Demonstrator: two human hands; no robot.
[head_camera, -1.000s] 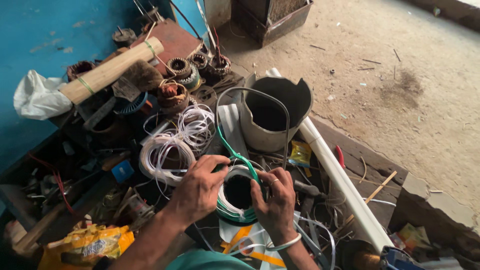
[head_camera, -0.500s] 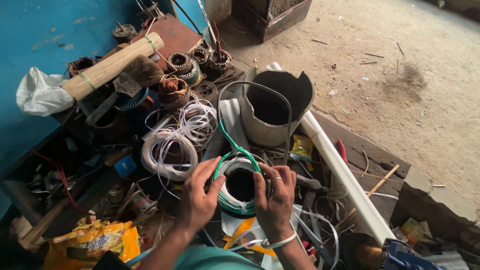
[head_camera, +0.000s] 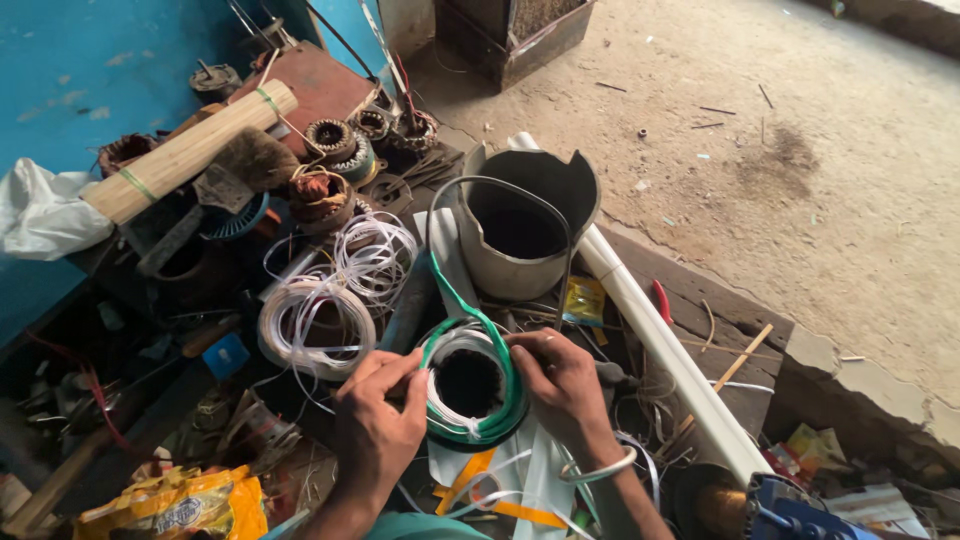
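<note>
Two bare hands met over a round green-and-white wire coil (head_camera: 470, 385) that sat low in the middle of a cluttered worktop (head_camera: 700, 300). The left hand (head_camera: 375, 430) lay against the coil's left rim, its fingers (head_camera: 405, 368) pressed together and pinching the white winding near the top edge. The right hand (head_camera: 565, 385) held the coil's right rim, fingers (head_camera: 525, 350) curled over the green edge; a pale bangle (head_camera: 600, 470) circled that wrist. A green strip (head_camera: 450, 290) rose from the coil's top toward a cracked grey pot (head_camera: 525, 225), which stood just behind the coil, with a thin dark wire loop (head_camera: 500, 185) arching in front of its mouth. To the left of the coil lay loose hanks of white wire (head_camera: 315, 320), touching one another. A long white pipe (head_camera: 650, 340) ran diagonally to the right of the pot and the right hand. Farther back on the left, a rolled straw mat (head_camera: 185, 150) rested tilted beside a white plastic bag (head_camera: 45, 210), near a blue wall (head_camera: 90, 60). Several copper-wound stators (head_camera: 335, 145) sat behind the white wire. A yellow packet (head_camera: 170, 505) lay at the lower left, well apart from the coil. Bare sandy ground (head_camera: 800, 130) spread beyond the worktop.
</note>
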